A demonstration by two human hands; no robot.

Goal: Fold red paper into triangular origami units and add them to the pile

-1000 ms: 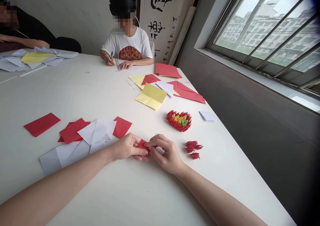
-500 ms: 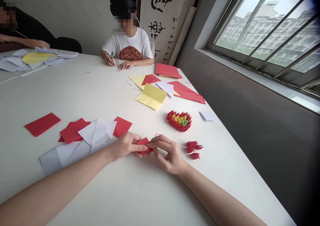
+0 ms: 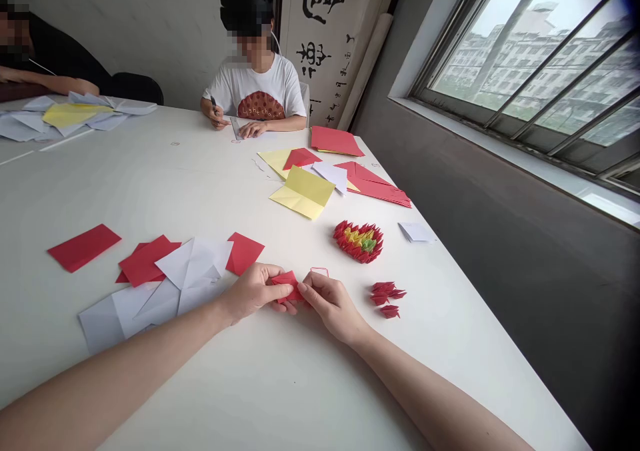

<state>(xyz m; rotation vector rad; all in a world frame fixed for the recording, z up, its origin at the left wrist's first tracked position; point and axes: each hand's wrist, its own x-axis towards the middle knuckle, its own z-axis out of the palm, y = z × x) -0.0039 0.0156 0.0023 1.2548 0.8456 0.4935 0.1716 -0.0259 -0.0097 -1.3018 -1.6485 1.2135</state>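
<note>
A small folded piece of red paper (image 3: 285, 284) is held between my two hands above the white table (image 3: 280, 391). My left hand (image 3: 255, 293) pinches its left side, thumb on top and fingers beneath. At its right edge my right hand (image 3: 331, 301) is closed, thumb and fingertips gripping the paper. Right of my right hand lie several small red folded paper pieces (image 3: 387, 292). Farther back stands a heart-like cluster of red, yellow and green folded pieces (image 3: 359, 241). Beside my left forearm, white sheets (image 3: 193, 264) and red sheets (image 3: 150, 260) overlap.
Yellow paper (image 3: 303, 191), red sheets (image 3: 377, 186) and a red stack (image 3: 337, 141) lie toward the back right. Across the table a person (image 3: 255, 84) holds a pen and a ruler. Another person (image 3: 60, 54) leans at the far left near more paper. The table's right edge runs diagonally.
My right hand's fingers have curled in and its thumb now presses on the red paper's right edge. The paper has turned slightly in my left hand. The person opposite has lifted the pen hand slightly.
</note>
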